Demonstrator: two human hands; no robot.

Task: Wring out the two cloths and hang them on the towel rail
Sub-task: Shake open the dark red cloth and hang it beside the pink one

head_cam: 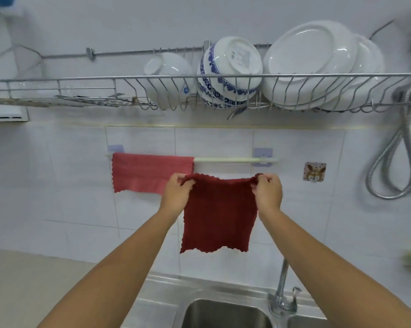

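The dark red cloth (220,214) hangs spread flat just below the towel rail (235,159), its top edge short of the bar and its scalloped bottom edge free above the sink (225,311). The left hand (176,194) pinches its upper left corner and the right hand (268,194) its upper right. The pink cloth (150,172) drapes over the rail's left half; the right half is bare. Above the rail, a wire dish rack (105,79) holds bowls and plates. The print on the blue-patterned bowl (230,72) is too blurred to read.
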